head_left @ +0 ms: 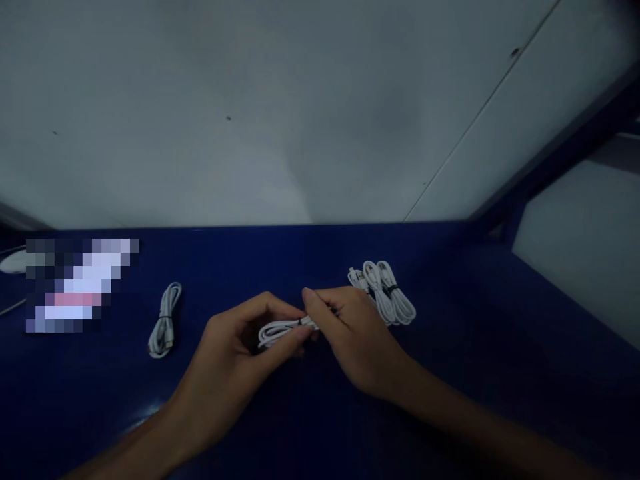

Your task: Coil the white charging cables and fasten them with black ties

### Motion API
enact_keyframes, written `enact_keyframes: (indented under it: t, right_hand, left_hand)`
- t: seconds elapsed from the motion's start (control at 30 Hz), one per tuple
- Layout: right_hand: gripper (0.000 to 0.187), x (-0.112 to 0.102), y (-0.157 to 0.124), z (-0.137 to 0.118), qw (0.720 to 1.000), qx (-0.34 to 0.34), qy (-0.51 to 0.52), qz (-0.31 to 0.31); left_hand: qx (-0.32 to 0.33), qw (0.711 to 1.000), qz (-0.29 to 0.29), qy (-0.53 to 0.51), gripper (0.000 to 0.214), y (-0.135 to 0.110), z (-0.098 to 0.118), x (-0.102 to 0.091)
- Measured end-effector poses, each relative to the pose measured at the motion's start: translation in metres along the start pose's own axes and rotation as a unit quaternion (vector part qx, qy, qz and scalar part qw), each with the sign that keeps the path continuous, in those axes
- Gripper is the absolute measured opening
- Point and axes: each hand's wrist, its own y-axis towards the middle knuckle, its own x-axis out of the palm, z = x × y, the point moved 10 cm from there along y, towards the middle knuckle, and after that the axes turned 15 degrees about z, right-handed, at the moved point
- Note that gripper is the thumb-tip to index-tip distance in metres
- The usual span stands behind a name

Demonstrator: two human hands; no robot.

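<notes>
Both hands meet over the middle of a dark blue table [500, 373]. My left hand [235, 360] is curled around a coiled white cable [280, 330], thumb and fingers closed on it. My right hand [350, 333] pinches the same cable at its right end, fingers pressed together. Just behind my right hand lies a pile of bundled white cables [387, 293] with dark ties. A single tied white cable [166, 321] lies alone on the table to the left of my left hand.
A pale wall [280, 113] rises right behind the table's far edge. A blurred-out patch [75, 283] covers something at the far left, beside a white object [13, 262] at the frame edge. A dark blue frame bar [575, 143] slants up at the right.
</notes>
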Motion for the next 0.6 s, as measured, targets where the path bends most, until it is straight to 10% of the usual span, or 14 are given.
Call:
enact_keyframes:
  t: [0.6]
  right_hand:
    - [0.055, 0.019, -0.002, 0.025, 0.979, 0.152, 0.117, -0.069]
  left_hand:
    - [0.345, 0.907, -0.001, 0.241, 0.012, -0.022, 0.043, 0.005]
